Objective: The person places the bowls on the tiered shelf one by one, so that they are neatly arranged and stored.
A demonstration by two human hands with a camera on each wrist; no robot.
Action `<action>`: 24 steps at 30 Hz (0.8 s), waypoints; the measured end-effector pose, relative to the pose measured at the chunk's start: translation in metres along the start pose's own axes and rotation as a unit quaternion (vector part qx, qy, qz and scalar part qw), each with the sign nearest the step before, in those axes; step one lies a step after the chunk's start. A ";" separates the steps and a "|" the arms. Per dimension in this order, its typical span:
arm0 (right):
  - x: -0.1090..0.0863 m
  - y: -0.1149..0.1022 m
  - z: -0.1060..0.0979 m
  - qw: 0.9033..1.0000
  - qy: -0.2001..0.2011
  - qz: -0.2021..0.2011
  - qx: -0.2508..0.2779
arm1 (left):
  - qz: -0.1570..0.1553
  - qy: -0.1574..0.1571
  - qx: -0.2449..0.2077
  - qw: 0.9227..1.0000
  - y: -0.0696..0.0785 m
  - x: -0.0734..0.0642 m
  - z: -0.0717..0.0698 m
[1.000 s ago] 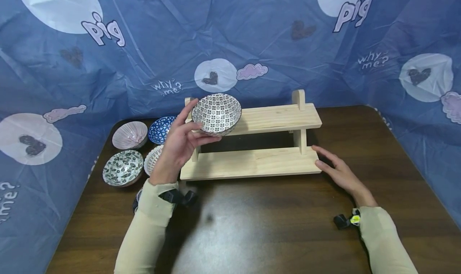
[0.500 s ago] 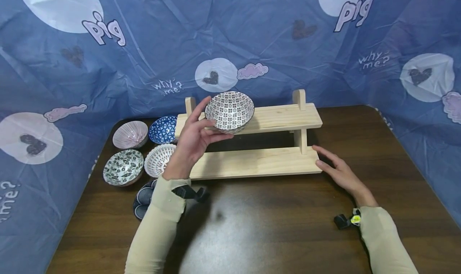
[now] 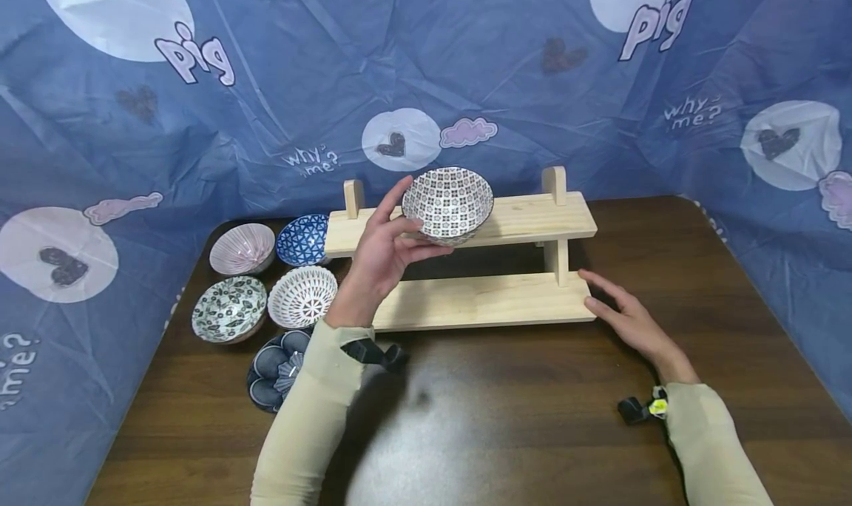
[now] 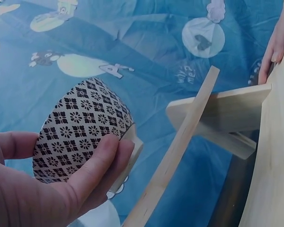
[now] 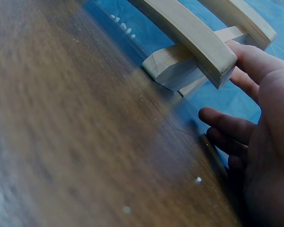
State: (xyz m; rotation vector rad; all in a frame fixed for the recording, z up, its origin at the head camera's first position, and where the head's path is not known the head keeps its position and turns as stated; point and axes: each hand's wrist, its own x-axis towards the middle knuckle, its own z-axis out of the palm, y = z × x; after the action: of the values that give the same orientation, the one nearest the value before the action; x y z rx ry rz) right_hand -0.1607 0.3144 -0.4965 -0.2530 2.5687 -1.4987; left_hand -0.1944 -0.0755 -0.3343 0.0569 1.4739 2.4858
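Note:
My left hand (image 3: 386, 258) grips a bowl (image 3: 449, 203) with a small black-and-white floral check, fingers on its left rim and underside. The bowl is tilted so its inside faces the head camera, and it overlaps the upper board of a two-tier wooden shelf (image 3: 539, 217). In the left wrist view, the dark flower pattern on the bowl's outside (image 4: 80, 127) shows between thumb and fingers. My right hand (image 3: 629, 321) rests against the right end of the lower board (image 3: 479, 299), its fingers fairly straight. The right wrist view shows fingertips at the end of the board (image 5: 199, 42).
Left of the shelf stand a pink striped bowl (image 3: 242, 248), a blue patterned bowl (image 3: 302, 240), a green leafy bowl (image 3: 229, 310) and a white scalloped bowl (image 3: 302, 297). A dark blue petal-patterned dish (image 3: 273, 369) lies partly behind my left forearm. Blue cloth (image 3: 506, 62) hangs behind the table.
My left hand has carried the checked bowl rightward along the upper board, uncovering the white bowl and more of the dark blue dish. The right hand has stayed at the shelf's end.

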 end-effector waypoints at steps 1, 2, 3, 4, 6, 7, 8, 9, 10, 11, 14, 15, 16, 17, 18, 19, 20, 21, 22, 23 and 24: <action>0.000 0.000 0.000 1.000 0.000 0.000 0.000 | 0.000 0.001 0.000 1.000 -0.001 0.001 0.002; 0.000 0.000 0.000 1.000 0.000 0.000 0.000 | 0.001 0.001 0.001 1.000 -0.002 0.001 0.003; 0.000 0.000 0.000 1.000 0.000 0.000 0.001 | 0.000 0.001 0.000 1.000 -0.003 0.002 0.005; 0.000 -0.001 0.000 1.000 0.001 0.000 0.001 | 0.000 0.000 0.001 1.000 -0.004 0.003 0.007; 0.000 -0.001 0.000 1.000 0.001 0.001 0.001 | -0.001 0.000 0.001 1.000 -0.006 0.004 0.009; 0.000 -0.001 0.000 1.000 0.000 0.002 0.001 | -0.002 -0.001 0.001 1.000 -0.007 0.005 0.011; 0.000 -0.001 0.000 1.000 0.000 0.003 0.001 | -0.002 -0.002 0.000 1.000 -0.009 0.006 0.012; 0.000 -0.002 0.000 1.000 0.000 0.004 0.002 | -0.003 -0.003 0.001 1.000 -0.009 0.006 0.014; 0.000 -0.002 0.000 1.000 0.000 0.006 0.002 | -0.003 -0.003 0.002 1.000 -0.011 0.007 0.015; 0.000 -0.002 0.000 1.000 0.000 0.007 0.002 | -0.004 -0.003 0.003 1.000 -0.011 0.008 0.016; 0.000 -0.002 0.000 1.000 0.000 0.008 0.002 | -0.007 -0.004 0.007 1.000 -0.013 0.009 0.021; 0.000 -0.002 0.000 1.000 0.000 0.007 0.002 | -0.007 -0.004 0.008 1.000 -0.014 0.009 0.023; 0.000 -0.002 0.000 1.000 0.000 0.007 0.002 | -0.009 -0.004 0.007 1.000 -0.014 0.010 0.024; 0.000 -0.002 0.000 1.000 -0.001 0.006 0.003 | -0.010 -0.004 0.006 1.000 -0.015 0.011 0.026; 0.000 -0.002 0.000 1.000 -0.001 0.006 0.004 | -0.010 -0.005 0.005 1.000 -0.015 0.011 0.027; 0.000 -0.001 0.000 1.000 -0.002 0.005 0.004 | -0.010 -0.006 0.004 1.000 -0.016 0.012 0.029; 0.000 -0.001 0.000 1.000 -0.002 0.004 0.004 | -0.010 -0.007 0.005 1.000 -0.017 0.013 0.030; -0.001 -0.001 0.000 1.000 -0.003 0.004 0.004 | -0.010 -0.008 0.004 1.000 -0.018 0.014 0.032; -0.001 -0.001 0.000 1.000 -0.003 0.003 0.004 | -0.011 -0.008 0.004 1.000 -0.019 0.015 0.033; -0.001 -0.001 0.000 1.000 -0.003 0.002 0.004 | -0.011 -0.009 0.005 1.000 -0.020 0.016 0.035; -0.001 0.000 0.000 1.000 -0.002 0.002 0.003 | -0.012 -0.010 0.005 1.000 -0.021 0.017 0.036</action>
State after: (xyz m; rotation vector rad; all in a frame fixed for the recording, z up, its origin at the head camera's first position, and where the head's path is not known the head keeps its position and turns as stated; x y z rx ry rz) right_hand -0.1601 0.3147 -0.4961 -0.2492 2.5595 -1.5033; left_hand -0.2007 -0.0311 -0.3371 0.0657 1.4709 2.4517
